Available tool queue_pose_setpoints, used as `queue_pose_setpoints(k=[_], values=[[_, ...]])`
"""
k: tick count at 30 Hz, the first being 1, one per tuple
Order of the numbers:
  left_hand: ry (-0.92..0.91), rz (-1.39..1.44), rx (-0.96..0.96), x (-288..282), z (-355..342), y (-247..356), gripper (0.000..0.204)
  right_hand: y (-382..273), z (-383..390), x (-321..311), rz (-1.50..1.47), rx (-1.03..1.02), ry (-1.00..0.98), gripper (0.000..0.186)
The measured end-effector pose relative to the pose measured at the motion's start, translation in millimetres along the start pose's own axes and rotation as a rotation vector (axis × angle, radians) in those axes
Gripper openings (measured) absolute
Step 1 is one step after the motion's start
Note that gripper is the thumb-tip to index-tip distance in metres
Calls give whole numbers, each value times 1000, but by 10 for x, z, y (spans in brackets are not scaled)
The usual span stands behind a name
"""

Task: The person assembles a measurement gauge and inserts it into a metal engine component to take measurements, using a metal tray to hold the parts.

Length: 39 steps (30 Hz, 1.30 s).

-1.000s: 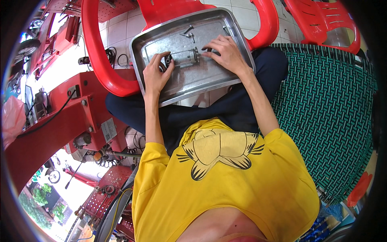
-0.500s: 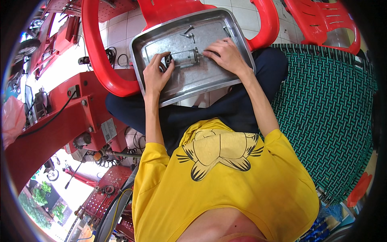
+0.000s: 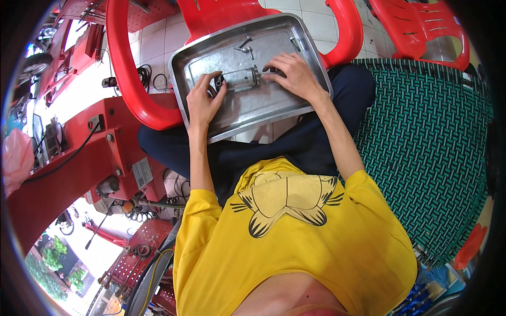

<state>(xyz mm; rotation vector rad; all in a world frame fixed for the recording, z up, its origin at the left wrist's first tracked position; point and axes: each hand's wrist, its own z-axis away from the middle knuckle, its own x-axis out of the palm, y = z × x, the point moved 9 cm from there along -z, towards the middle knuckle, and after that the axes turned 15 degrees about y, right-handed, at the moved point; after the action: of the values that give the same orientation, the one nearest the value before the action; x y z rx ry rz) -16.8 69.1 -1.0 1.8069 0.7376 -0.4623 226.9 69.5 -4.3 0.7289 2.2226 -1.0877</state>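
A silvery, see-through-looking cylinder (image 3: 240,78) with a black end cap (image 3: 219,80) lies across the metal tray (image 3: 232,132). My left hand (image 3: 204,100) is closed around the capped left end, thumb and fingers on opposite sides. At the other end, past the round flange (image 3: 255,75), my right hand (image 3: 293,75) has its thumb and fingertips around a thin rod, partly hidden by the fingers. Small metal bolts (image 3: 244,47) lie together farther back in the tray. Another small metal piece (image 3: 294,43) rests by the tray's far right side.
The tray sits across my crossed legs, against a red plastic chair (image 3: 142,100). A second red chair (image 3: 421,29) stands far right. To the right is a green-and-black woven seat (image 3: 421,158). Red metal machinery (image 3: 105,150) with hoses is close on the left.
My right hand has shifted slightly, its fingers more drawn in at the rod end. The left hand stays at the capped end, and the bolts lie as before.
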Motion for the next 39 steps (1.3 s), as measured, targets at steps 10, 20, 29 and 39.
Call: queue_pose_setpoints(k=[10, 20, 29, 39], values=[[-2, -9, 4, -4, -1, 11, 29, 31, 20, 47, 15, 28, -80, 25], [-7, -11, 5, -8, -3, 13, 29, 38, -2, 1, 35, 57, 2, 27], [2, -7, 11, -11, -7, 29, 29, 85, 50, 104, 28, 75, -127, 26], [-1, -13, 3, -12, -6, 29, 29, -21, -30, -35, 4, 35, -35, 25]])
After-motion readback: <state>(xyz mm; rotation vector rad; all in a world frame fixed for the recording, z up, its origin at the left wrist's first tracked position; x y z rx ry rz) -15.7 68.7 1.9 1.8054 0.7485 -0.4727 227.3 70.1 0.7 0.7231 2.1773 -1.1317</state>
